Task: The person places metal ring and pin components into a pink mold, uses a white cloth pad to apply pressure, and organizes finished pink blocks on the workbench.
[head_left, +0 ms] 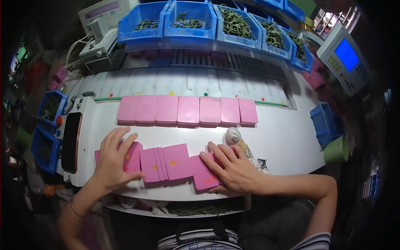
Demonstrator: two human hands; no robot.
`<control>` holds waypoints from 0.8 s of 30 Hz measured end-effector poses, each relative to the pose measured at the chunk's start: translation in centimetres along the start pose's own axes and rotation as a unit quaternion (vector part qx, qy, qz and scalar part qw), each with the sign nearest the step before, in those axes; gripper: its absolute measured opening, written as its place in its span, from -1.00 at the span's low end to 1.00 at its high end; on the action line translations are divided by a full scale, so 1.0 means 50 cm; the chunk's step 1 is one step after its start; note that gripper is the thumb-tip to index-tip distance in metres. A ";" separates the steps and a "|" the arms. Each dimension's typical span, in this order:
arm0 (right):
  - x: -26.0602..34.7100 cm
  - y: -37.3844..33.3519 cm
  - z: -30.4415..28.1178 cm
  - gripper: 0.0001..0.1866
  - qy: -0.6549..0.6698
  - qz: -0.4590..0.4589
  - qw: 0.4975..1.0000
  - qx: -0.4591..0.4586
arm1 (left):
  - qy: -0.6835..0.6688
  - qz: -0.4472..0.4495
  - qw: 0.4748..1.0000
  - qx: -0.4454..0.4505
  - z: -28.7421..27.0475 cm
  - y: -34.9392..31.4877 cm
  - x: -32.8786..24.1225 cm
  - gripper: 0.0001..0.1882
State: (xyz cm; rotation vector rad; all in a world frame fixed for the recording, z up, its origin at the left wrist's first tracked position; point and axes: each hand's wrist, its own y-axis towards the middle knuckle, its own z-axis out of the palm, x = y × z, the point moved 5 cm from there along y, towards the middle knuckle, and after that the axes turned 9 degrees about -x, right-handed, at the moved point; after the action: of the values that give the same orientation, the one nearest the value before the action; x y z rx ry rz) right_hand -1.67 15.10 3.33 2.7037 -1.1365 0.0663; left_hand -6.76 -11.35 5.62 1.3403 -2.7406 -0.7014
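Note:
A crooked near row of pink rectangular blocks with rounded corners lies on the white tabletop, some with yellow or red marks. At its left end, my left hand arches over a pink block, fingers and thumb apart. Between my hands, a pink block sits against several thin, overlapping pink edges. My right hand grips the right-end pink block, fingers over its far side and thumb at its near edge; part of the block is hidden. Farther back, several pink blocks stand in a straight row.
Blue bins of green curled pieces line the back above a slatted panel. A white wrapped bundle lies beside my right hand. A dark-screened device stands left; a keypad display and green cup are right. Below is an open drawer.

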 end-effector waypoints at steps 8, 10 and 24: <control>-0.036 0.042 0.009 -0.12 -0.006 0.029 0.999 -0.033 | 0.076 -0.017 0.997 0.004 0.023 -0.030 0.005 0.01; -0.039 0.042 0.015 -0.12 0.009 0.047 0.999 0.001 | 0.054 0.006 0.998 0.026 0.039 -0.001 0.010 0.02; -0.327 -0.089 -0.223 -0.38 -0.037 0.129 0.918 -0.374 | -0.027 0.078 0.995 0.051 0.030 0.007 0.013 0.06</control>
State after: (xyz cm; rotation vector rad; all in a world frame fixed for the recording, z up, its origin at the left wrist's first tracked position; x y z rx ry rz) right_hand -9.55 31.93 11.49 1.8875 -1.2137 -0.3614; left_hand -7.73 -11.10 4.27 1.1223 -2.9199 -0.6032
